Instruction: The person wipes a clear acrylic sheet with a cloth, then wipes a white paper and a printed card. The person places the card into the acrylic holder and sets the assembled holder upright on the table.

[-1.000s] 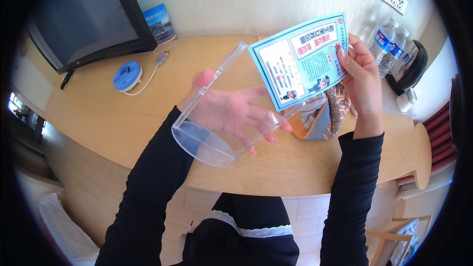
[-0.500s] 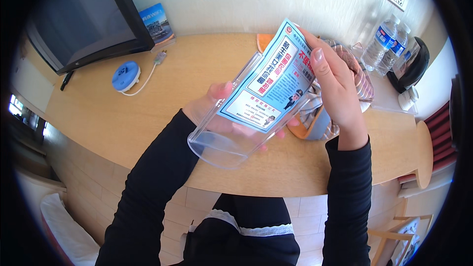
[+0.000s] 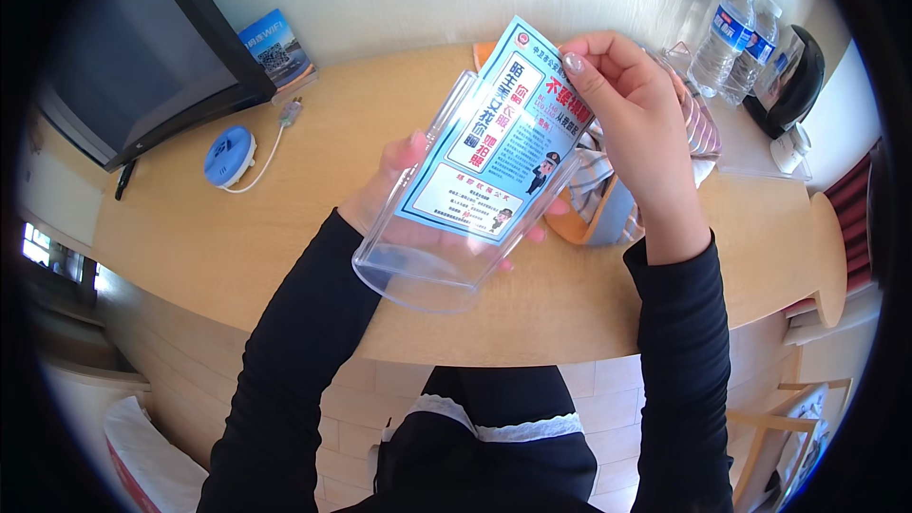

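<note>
My left hand (image 3: 388, 180) is closed around a clear acrylic sign holder (image 3: 418, 274) from behind, thumb on its left edge and fingertips showing past its right edge. The holder tilts over the desk's front part, its curved base toward me. A light blue printed card (image 3: 494, 147) sits partly inside it, the upper end sticking out of the top. My right hand (image 3: 622, 100) pinches the card's upper right edge between thumb and fingers. Beyond the right hand lies a striped cloth item with orange and grey edging (image 3: 608, 204), partly hidden by hand and holder.
On the wooden desk (image 3: 285, 266) stand a television (image 3: 123, 47) and a blue booklet (image 3: 275, 49) at left. Near them lies a round blue-and-white device (image 3: 229, 157) with a white cable. Two water bottles (image 3: 724, 38) and a black kettle (image 3: 793, 85) stand at the back right.
My right thumb and fingers have shifted to the card's upper corner area, gripping it by the edge. The holder and card are slightly more upright. The whole view has shifted a little.
</note>
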`<act>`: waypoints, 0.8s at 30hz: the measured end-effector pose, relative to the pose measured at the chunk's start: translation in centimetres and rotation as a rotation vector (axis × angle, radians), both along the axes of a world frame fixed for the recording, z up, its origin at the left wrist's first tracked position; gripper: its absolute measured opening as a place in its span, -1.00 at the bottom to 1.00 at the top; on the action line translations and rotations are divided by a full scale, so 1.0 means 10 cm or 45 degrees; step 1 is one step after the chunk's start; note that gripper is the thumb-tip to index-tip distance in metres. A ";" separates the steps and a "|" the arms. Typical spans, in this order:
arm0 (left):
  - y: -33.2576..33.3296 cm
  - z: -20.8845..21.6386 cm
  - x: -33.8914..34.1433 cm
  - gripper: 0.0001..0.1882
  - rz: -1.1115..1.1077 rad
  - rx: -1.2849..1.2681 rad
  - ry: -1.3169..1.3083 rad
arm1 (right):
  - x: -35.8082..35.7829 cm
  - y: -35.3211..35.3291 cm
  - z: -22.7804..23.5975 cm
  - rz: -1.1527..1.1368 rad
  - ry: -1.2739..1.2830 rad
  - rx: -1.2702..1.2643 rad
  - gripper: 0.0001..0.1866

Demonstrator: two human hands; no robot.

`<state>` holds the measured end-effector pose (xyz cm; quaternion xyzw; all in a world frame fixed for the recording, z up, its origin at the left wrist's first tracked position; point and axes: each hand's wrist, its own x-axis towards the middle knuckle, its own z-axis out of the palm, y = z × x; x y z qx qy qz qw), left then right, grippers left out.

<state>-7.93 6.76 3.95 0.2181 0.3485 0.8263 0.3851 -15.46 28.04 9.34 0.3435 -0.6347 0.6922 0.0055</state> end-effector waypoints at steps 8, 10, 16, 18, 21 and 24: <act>0.16 0.08 0.14 0.23 0.314 0.133 -0.041 | 0.05 -0.04 -0.05 0.042 0.054 0.064 -0.86; 0.17 0.09 0.15 0.25 0.362 0.107 -0.016 | 0.06 -0.04 -0.05 0.058 0.043 0.109 -0.86; 0.14 0.04 0.13 0.28 0.384 0.046 0.040 | 0.14 -0.13 -0.08 -0.046 -0.042 0.024 -0.87; 0.15 0.04 0.15 0.29 0.442 0.002 0.042 | 0.14 -0.17 -0.12 -0.066 -0.030 -0.027 -0.88; 0.18 0.06 0.18 0.30 0.497 -0.026 0.005 | 0.17 -0.19 -0.14 -0.082 -0.028 -0.072 -0.88; 0.18 0.08 0.18 0.31 0.499 -0.058 0.018 | 0.19 -0.20 -0.13 -0.079 -0.053 -0.098 -0.89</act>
